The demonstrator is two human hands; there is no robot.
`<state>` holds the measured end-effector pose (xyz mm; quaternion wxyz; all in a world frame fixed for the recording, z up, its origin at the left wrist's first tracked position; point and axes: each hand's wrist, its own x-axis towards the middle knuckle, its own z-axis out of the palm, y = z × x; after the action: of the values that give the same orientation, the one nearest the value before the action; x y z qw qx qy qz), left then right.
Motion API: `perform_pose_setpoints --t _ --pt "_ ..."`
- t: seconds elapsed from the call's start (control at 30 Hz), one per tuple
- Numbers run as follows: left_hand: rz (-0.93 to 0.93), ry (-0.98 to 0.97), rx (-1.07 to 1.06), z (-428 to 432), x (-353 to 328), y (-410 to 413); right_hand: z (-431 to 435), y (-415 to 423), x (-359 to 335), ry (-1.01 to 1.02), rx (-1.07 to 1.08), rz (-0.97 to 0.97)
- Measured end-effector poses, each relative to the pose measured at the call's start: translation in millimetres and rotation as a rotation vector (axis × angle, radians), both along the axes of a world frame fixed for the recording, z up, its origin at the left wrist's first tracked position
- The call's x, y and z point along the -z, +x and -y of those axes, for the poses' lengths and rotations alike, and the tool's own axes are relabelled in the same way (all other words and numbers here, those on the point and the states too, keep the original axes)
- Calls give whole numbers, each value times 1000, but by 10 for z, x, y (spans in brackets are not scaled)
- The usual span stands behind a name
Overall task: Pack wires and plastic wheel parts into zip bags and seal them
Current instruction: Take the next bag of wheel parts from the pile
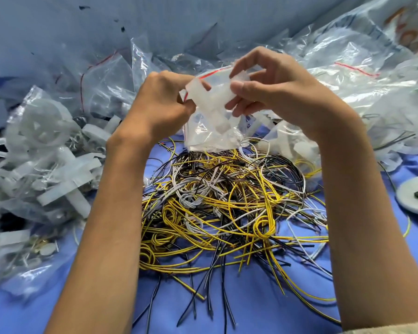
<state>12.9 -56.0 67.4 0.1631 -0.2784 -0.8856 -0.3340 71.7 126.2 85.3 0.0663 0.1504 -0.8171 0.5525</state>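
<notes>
My left hand [159, 102] is curled tight and pinches the near lip of the zip bag [210, 133] just below its red seal strip. My right hand [263, 92] is half closed: thumb and fingertips grip a cloudy white plastic part [215, 94] at the bag mouth, partly inside. The bag hangs between both hands, above the pile.

Handling, as I judge it:
- The part looks light, stiff and smooth. I would grip it by its flat faces, not its corners, which may snag the film.
- The bag is thin, limp and slippery. Hold it at the stiffer seal strip and keep the mouth spread.
- The wires [227, 203], yellow, white and black, lie tangled directly below. They are springy, so I would lift a coiled bundle, not single strands.

A heap of plastic pieces [58, 169] lies at left and empty bags [348, 68] behind, all on a blue cloth [251, 304]. A white disc [415, 203] sits at right.
</notes>
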Motion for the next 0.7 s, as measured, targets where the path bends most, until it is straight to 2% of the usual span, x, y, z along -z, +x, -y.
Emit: perform_pose_setpoints --t 0.23,0.53,0.7 --pt "-9 42 -29 -46 -12 22 -91 -125 131 268 251 -63" --pt "-27 6 4 -87 -17 41 -75 -155 150 327 325 -75" --pt "-44 19 9 -102 -23 50 -8 -198 171 394 506 -150"
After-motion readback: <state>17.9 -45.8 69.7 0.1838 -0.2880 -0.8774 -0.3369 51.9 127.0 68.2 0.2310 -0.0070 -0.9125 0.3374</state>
